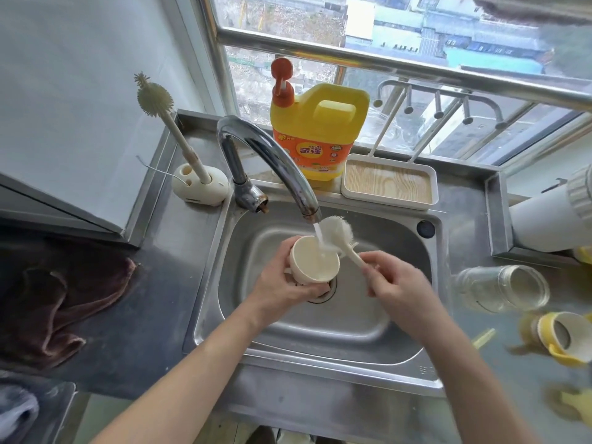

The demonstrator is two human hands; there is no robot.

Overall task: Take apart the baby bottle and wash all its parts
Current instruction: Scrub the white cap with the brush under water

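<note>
My left hand (282,283) grips a cream bottle cap (312,262) over the steel sink (368,331), its open side up under the running water. My right hand (389,280) holds the handle of a small white brush (338,233), whose bristle head rises beside the stream just right of the cap. The clear glass bottle body (503,288) lies on its side on the counter at right. A yellow collar with handles (557,338) lies below it, blurred.
The chrome tap (266,155) arches over the sink. A yellow detergent jug (317,129) and a white wood-lined tray (389,182) stand behind it. A long brush in a stand (198,184) is at back left. A brown cloth (61,299) lies left.
</note>
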